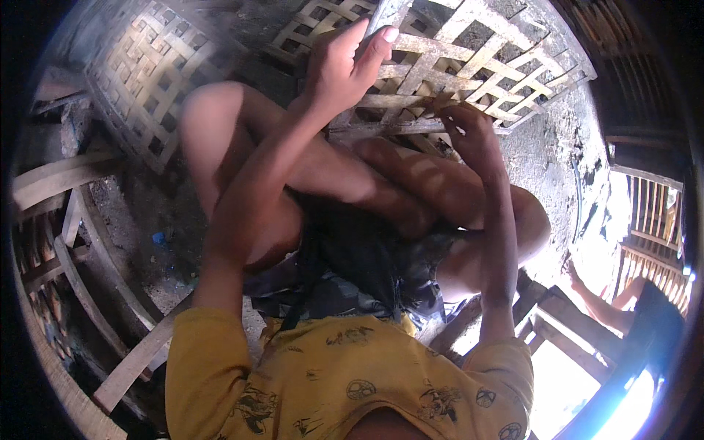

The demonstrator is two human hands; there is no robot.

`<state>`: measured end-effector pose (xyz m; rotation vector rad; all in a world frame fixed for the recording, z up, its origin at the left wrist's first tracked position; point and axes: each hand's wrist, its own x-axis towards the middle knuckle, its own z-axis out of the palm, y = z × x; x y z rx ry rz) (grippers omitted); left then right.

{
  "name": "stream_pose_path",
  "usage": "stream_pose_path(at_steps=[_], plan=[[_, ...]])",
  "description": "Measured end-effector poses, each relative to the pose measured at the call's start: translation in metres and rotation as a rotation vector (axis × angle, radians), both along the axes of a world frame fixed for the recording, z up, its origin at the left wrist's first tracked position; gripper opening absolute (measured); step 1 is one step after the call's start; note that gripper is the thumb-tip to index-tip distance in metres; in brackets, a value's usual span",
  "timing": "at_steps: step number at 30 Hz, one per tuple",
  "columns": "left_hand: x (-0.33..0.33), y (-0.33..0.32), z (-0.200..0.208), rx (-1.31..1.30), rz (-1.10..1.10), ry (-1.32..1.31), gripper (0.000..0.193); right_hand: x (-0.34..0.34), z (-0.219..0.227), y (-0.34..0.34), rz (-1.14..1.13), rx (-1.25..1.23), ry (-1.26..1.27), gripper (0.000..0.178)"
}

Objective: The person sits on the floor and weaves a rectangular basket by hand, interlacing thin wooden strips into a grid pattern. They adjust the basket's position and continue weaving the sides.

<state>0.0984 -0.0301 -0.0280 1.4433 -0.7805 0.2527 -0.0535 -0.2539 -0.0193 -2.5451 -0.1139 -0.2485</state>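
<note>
A pale panel of flat strips (469, 55), woven in an open lattice and set in a straight-edged frame, stands tilted in front of my crossed legs. My left hand (341, 70) is closed round its left edge, thumb up along the frame. At the panel's lower edge my right hand (473, 136) is curled, its fingertips pinching at the strips. The exact strip between those fingers is hard to make out. Loose strip ends stick out along the panel's right side.
A similar woven panel (150, 70) leans at the far left, and another lattice (315, 29) lies behind mine. A wooden frame (70, 176) stands left, near a small blue scrap (158, 237) on the floor. Another person (623, 308) sits at the right by a slatted wall.
</note>
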Motion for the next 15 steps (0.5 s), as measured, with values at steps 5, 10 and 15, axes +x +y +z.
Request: stream_pose_path(at_steps=[5, 10, 15], plan=[[-0.002, 0.004, 0.006, 0.051, -0.005, 0.036, 0.028, -0.002, -0.022, 0.015, -0.005, 0.042, 0.14, 0.015], [0.005, 0.003, 0.009, 0.037, 0.023, -0.043, 0.027, 0.0, -0.001, 0.0, -0.192, -0.185, 0.23, 0.014], [0.004, 0.002, 0.006, 0.049, -0.033, -0.008, 0.025, 0.003, -0.003, 0.004, -0.158, 0.087, 0.258, 0.013]])
